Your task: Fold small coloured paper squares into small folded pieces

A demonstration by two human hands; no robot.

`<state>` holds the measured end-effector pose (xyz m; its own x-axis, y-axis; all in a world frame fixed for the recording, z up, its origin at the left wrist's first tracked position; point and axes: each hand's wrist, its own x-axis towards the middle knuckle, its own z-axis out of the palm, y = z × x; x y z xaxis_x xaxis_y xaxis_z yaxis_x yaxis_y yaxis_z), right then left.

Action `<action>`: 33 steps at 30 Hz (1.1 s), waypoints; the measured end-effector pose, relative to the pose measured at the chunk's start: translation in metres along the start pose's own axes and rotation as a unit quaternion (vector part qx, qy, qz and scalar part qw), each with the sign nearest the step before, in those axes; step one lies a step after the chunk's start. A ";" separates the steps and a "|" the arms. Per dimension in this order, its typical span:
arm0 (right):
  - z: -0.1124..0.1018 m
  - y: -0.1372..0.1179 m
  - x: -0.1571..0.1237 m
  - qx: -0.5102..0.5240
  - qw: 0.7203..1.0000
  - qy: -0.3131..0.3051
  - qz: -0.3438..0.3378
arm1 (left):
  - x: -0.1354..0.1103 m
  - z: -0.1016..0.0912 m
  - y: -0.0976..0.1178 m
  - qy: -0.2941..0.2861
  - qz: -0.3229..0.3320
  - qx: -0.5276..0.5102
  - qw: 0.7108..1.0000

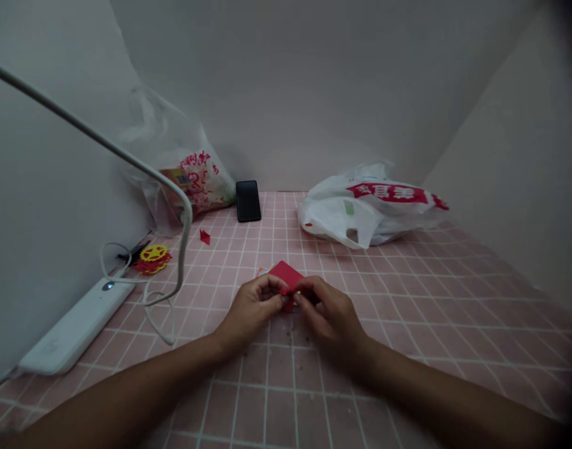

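In the middle of the head view, red paper shows beyond and between my two hands. My left hand pinches it from the left with thumb and fingertips. From the right, the thumb and fingers of my right hand close on it too, and the fingertips of both hands nearly meet. My fingers hide part of the paper, so I cannot tell whether it is one folded piece or several. Behind it, to the left, peeks the edge of something with coloured print.
A small folded red paper piece and yellow and red cut-outs lie left on the pink tiled surface. A white power strip and cable are nearby. Farther back are a phone and plastic bags.
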<state>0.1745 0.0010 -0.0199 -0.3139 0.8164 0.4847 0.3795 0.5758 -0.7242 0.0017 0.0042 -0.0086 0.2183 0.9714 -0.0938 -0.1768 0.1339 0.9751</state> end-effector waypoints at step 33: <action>0.009 0.023 0.006 0.108 0.978 -0.015 0.180 | 0.066 -0.192 0.023 0.359 -0.047 0.397 0.844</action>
<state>0.1733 0.0189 -0.0375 -0.2200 0.9609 0.1681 0.2775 0.2269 -0.9335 -0.1727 0.1092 -0.0307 -0.4915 0.8709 0.0018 0.5694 0.3198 0.7573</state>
